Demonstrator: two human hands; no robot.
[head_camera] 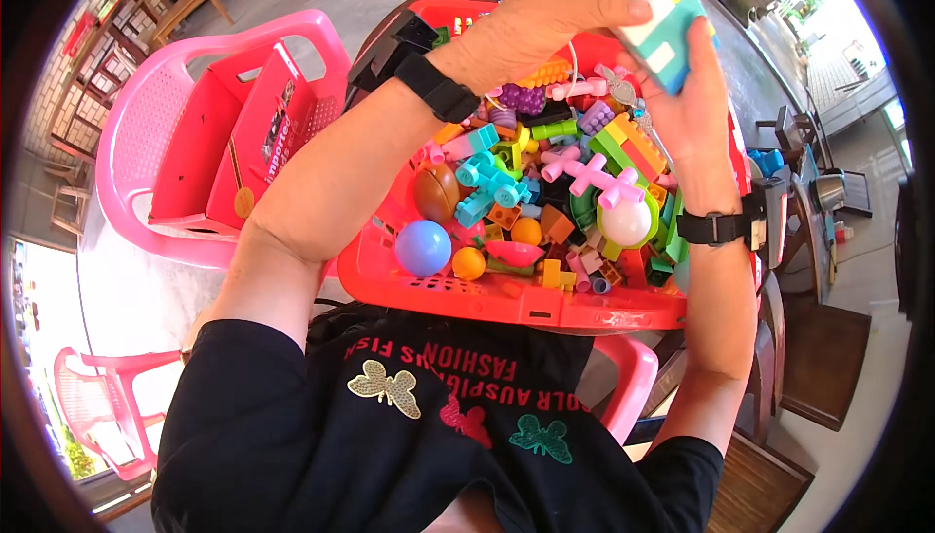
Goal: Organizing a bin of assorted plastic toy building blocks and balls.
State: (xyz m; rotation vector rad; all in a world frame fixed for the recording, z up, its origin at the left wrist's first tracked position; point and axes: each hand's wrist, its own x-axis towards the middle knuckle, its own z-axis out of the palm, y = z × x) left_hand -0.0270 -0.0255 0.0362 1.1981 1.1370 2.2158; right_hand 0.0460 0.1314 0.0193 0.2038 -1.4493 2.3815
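Both hands are raised over the far right part of a red plastic basket (453, 303) full of toys. Between them is a block panel (657, 14) in teal, yellow, white and pale pink, cut off by the top of the view. My left hand (555, 11) grips its left side, thumb across its face. My right hand (690, 87) holds its lower right corner. Below lie a pink connector piece (588, 174), a turquoise toy piece (488, 186), a white ball (626, 223), a blue ball (423, 248) and a brown egg-shaped toy (436, 193), among many loose bricks.
To the left, a pink plastic chair (131, 146) holds an open red cardboard box (197, 146) bearing writing. A black object (391, 47) stands at the basket's far left corner. Dark wooden furniture (825, 365) is at the right. Another pink chair (109, 387) is at lower left.
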